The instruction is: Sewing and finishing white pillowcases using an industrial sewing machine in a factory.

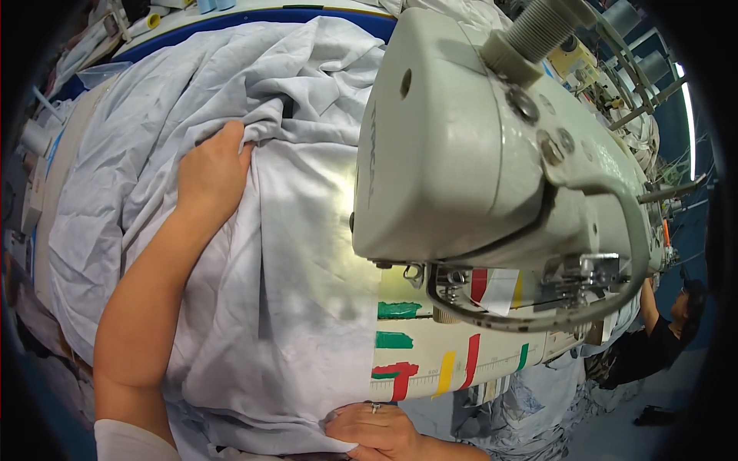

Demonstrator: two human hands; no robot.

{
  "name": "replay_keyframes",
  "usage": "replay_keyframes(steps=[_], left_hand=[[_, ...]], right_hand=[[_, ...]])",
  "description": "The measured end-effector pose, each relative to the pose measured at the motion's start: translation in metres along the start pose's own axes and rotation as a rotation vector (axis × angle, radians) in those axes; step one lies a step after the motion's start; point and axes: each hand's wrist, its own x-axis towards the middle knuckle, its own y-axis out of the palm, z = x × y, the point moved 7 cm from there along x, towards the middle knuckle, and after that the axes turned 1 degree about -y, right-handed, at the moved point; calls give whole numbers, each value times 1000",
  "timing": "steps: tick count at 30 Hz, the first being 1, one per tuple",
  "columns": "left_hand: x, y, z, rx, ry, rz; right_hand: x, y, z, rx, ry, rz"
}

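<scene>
A large pale grey-white fabric (231, 230) lies bunched over the sewing table and runs under the head of a cream industrial sewing machine (477, 138). My left hand (214, 170) reaches far forward and grips a fold of the fabric, fingers tucked into the cloth. My right hand (377, 430), with a ring on one finger, presses flat on the fabric's near edge at the front of the table, just left of the machine bed (453, 361) with its red, green and yellow tape marks.
The machine's head fills the right half of the view, with its needle area (430, 284) hidden beneath it. A blue table edge (231, 19) and clutter sit at the far left. Another person in dark clothes (661, 330) works at the right.
</scene>
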Motion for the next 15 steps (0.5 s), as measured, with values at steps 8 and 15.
replay_keyframes(steps=[8, 15], left_hand=[[60, 36, 10, 77, -96, 20], [144, 96, 24, 100, -136, 21]], right_hand=[[56, -26, -7, -64, -84, 9], [123, -61, -44, -166, -46, 63]])
